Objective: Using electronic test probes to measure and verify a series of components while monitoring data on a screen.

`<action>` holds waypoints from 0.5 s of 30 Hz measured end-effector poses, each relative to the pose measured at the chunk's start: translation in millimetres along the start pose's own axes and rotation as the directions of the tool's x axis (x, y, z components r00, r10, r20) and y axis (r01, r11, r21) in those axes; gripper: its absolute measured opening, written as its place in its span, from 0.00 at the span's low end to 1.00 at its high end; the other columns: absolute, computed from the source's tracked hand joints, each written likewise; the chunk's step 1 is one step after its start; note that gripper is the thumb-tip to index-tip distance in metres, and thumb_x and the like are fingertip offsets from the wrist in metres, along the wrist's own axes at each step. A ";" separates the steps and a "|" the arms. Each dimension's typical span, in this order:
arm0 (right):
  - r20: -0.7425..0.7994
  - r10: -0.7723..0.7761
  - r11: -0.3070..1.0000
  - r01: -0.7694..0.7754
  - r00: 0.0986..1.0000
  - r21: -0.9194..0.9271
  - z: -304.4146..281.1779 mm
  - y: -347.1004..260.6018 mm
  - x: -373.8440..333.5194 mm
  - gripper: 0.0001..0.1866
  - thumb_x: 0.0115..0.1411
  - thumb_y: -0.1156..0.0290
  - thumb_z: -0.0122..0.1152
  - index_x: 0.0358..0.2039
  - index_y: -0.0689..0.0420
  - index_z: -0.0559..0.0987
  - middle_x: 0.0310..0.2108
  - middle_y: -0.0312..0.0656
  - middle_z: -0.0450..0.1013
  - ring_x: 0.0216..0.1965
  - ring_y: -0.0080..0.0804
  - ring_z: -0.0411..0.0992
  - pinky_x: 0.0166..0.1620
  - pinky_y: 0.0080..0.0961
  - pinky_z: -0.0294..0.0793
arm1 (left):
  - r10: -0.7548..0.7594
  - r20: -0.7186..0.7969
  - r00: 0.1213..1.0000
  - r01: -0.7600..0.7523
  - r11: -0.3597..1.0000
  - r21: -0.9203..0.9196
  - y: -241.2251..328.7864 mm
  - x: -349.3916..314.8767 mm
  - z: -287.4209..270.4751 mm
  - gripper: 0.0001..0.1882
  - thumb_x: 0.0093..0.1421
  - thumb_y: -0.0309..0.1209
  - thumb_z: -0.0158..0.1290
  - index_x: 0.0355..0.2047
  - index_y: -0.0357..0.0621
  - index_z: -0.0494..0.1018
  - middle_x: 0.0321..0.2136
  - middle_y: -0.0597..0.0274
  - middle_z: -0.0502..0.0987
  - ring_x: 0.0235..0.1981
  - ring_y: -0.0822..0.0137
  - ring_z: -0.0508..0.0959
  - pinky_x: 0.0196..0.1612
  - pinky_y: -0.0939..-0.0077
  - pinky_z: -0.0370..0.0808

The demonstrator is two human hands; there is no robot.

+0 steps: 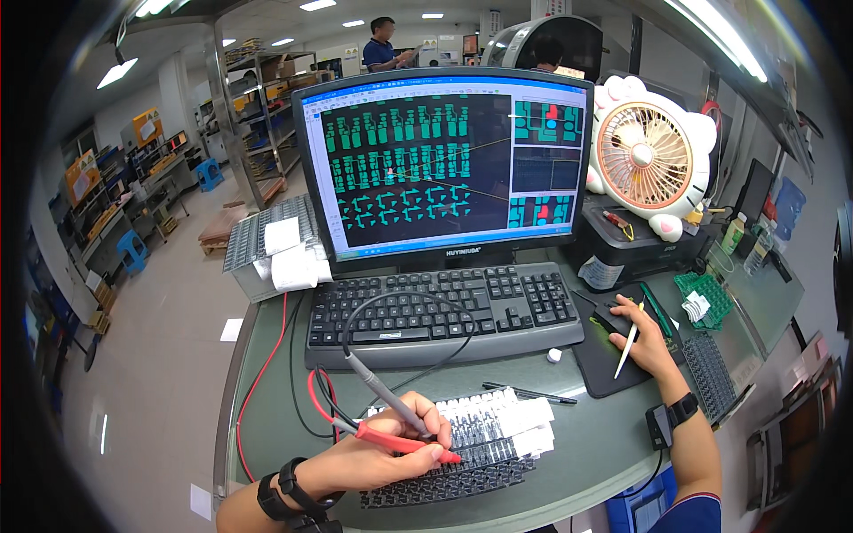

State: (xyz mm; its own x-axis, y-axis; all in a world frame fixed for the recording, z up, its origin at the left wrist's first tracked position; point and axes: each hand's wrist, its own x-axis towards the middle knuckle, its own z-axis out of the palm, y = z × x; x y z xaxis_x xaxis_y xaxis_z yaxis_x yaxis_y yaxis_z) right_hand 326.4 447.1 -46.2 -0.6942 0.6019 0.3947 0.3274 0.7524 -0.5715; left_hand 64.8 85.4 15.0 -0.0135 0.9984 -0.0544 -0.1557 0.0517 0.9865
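Note:
My left hand (386, 457) is closed around two test probes, a red probe (391, 438) and a grey probe (384, 391). Their tips point down at a black circuit board panel (484, 455), which lies over other dark panels; white paper labels (531, 426) rest at its right end. The exact contact of the tips is too small to tell. On a black mouse pad (595, 360), my right hand (650, 342) rests over a dark computer mouse (609, 320). A thin white stick (627, 352) is held between its fingers.
Behind the panels are a black keyboard (444, 306) and a monitor (400, 169) with a green circuit layout. A printed stack (267, 249) stands left, a white fan (644, 151) right. A black pen (529, 393) lies nearby. A red cable (267, 382) crosses the table.

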 end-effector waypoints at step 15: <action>-0.006 0.012 1.000 -0.012 1.000 -0.006 -0.1 3.2 -0.8 0.25 0.47 0.74 0.69 0.47 0.55 0.74 0.60 0.47 0.64 0.59 0.48 0.62 0.61 0.35 0.58 | 0.071 -0.036 0.997 -0.072 0.997 -0.029 -3.4 2.2 2.7 0.11 0.59 0.22 0.51 0.38 0.42 0.59 0.37 0.55 0.71 0.34 0.74 0.73 0.38 0.79 0.74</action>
State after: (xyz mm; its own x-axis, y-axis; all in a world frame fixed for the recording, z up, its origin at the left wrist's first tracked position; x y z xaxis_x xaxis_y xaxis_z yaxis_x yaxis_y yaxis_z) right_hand 328.1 449.1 -48.3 -0.6861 0.6126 0.3924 0.3398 0.7468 -0.5717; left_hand 68.0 87.5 11.9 -0.0603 0.9981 0.0100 -0.1831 -0.0209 0.9829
